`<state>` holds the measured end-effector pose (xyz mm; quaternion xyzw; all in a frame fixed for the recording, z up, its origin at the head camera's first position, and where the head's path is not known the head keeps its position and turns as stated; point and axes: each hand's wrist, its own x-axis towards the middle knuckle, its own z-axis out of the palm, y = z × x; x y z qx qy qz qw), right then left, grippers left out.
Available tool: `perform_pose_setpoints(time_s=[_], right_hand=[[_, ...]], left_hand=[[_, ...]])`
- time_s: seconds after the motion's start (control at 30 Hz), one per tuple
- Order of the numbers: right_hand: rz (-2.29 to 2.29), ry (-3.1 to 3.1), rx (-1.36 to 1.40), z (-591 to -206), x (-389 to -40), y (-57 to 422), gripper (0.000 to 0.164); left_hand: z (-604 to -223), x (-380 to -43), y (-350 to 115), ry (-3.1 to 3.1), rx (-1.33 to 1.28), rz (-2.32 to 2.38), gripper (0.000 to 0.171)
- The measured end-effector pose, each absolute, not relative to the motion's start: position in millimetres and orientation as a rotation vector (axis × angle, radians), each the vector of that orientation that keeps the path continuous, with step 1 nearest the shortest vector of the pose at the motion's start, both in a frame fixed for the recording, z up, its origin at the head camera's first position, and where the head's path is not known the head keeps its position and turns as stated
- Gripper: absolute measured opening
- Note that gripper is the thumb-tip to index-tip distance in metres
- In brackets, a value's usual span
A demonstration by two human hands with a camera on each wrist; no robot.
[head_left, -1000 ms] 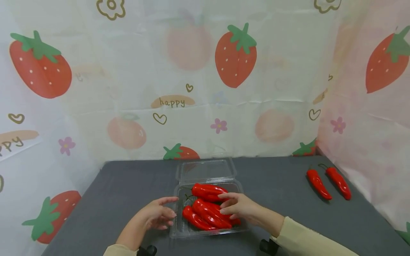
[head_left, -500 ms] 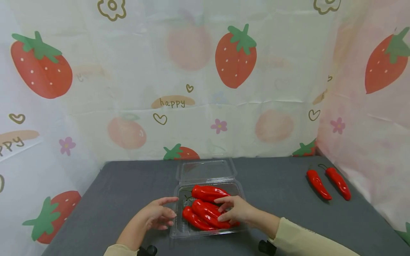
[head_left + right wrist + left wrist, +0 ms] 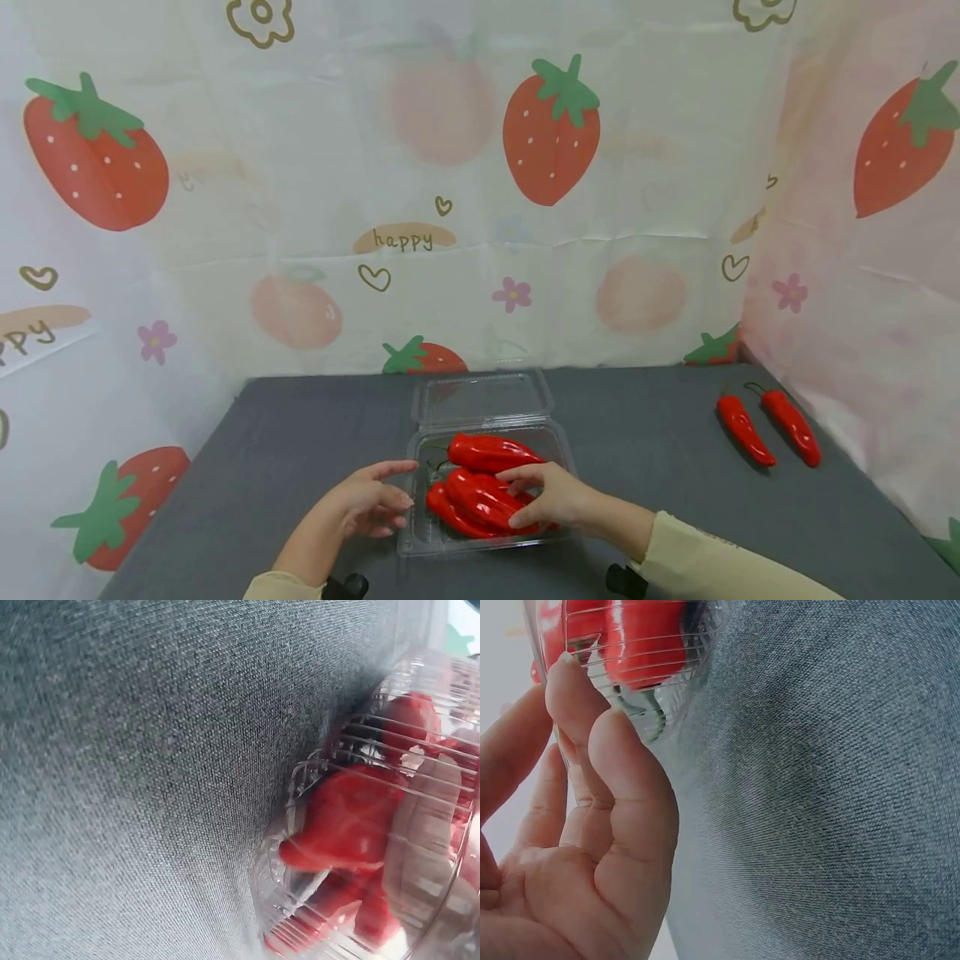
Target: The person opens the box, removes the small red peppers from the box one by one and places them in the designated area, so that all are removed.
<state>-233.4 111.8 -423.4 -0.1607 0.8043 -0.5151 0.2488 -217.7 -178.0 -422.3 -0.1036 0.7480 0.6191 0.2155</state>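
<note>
A clear plastic clamshell box (image 3: 423, 543) stands at the front middle with its lid (image 3: 483, 402) folded back. Several glossy red chili peppers lie inside, one (image 3: 491, 452) along the back. My right hand (image 3: 561, 500) reaches in from the right, thumb and fingers around a front chili pepper (image 3: 480, 497). Through the ribbed wall in the right wrist view, a finger (image 3: 427, 832) lies against red peppers (image 3: 352, 814). My left hand (image 3: 371, 502) is at the box's left side, fingers loosely bent and empty. In the left wrist view its fingertips (image 3: 570, 686) are right at the ribbed wall.
Two more red chili peppers, one (image 3: 745, 431) left of the other (image 3: 792, 427), lie on the grey cloth-covered table (image 3: 645, 417) at the far right. A strawberry-print curtain (image 3: 480, 167) hangs behind the table and along both sides.
My right hand has lowered onto the front peppers and brought thumb and fingers around one, which has shifted slightly left. The left hand stays in place.
</note>
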Motion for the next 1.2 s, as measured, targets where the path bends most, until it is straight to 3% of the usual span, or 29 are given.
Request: perform_pose_setpoints(time_s=[1.2], right_hand=[[-1.548,2.046,-0.449,-411,-235,128,0.044]], left_hand=[[-423,-219,-175,2.112,-0.336,1.691,0.058]])
